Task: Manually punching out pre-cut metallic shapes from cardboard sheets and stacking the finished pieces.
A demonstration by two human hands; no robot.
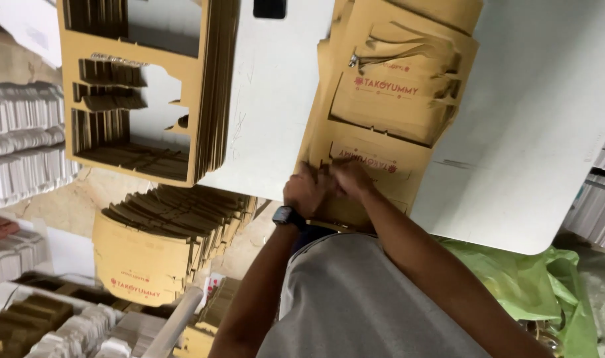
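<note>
Both hands point(329, 184) on flat kraft cartons point(382, 126)

two hands point(325, 185), one wristwatch point(288, 217), one table point(534, 132)

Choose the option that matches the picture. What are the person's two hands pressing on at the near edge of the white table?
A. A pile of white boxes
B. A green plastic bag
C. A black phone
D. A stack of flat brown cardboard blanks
D: both the left hand and the right hand rest on the stack of flat brown cardboard blanks lying on the white table.
</note>
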